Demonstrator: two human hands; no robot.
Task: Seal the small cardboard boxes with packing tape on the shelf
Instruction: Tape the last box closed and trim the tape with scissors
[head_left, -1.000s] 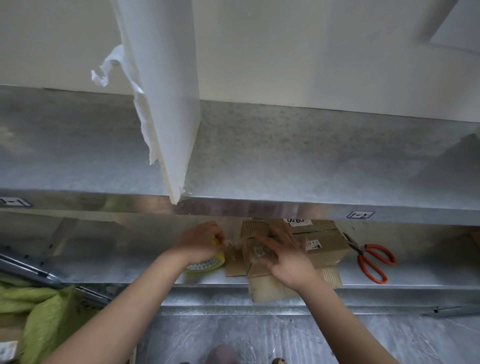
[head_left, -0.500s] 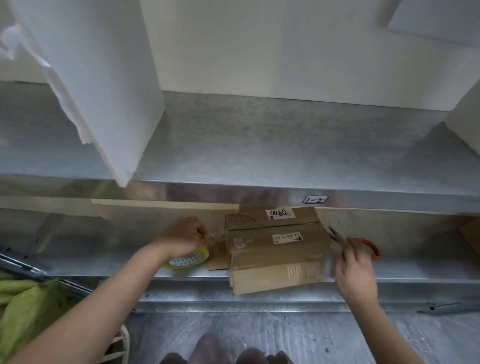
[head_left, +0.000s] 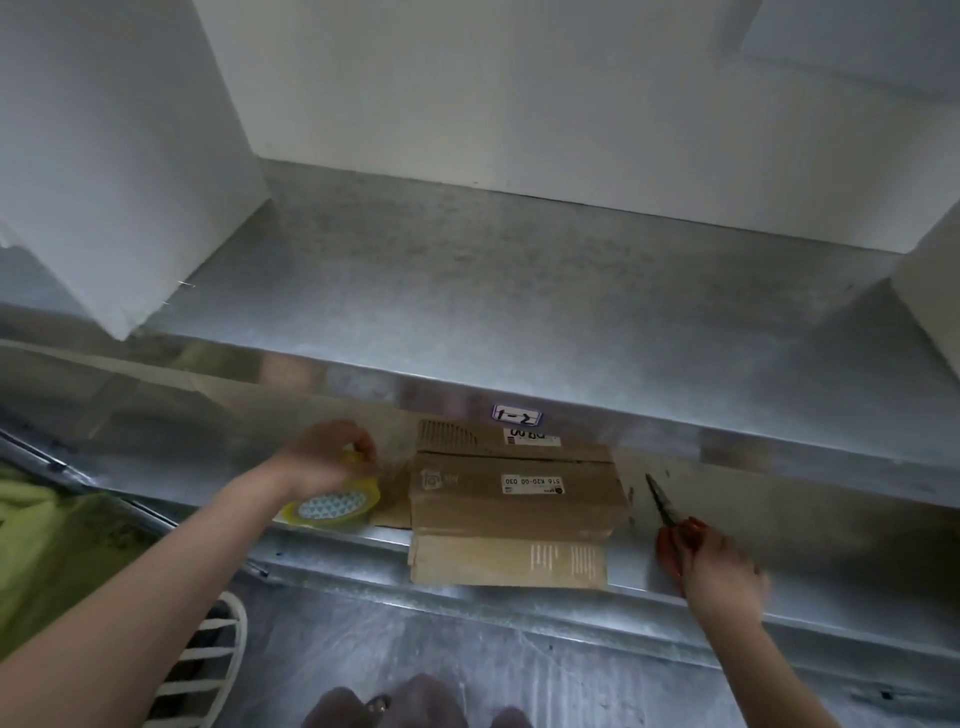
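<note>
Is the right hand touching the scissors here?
Touching. The head view shows the right hand curled round the red handles of the scissors, with the blades pointing away from it.

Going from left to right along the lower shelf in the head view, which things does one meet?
Tape roll, held by the left hand → boxes → scissors, held by the right hand.

A handwritten tag (head_left: 517, 415) on the upper shelf's (head_left: 519, 312) front edge reads "1-2". The front cardboard box's (head_left: 519, 512) white label (head_left: 531, 484) reads "516 K20-00 030"; the rear box's (head_left: 462, 441) label is half hidden.
</note>
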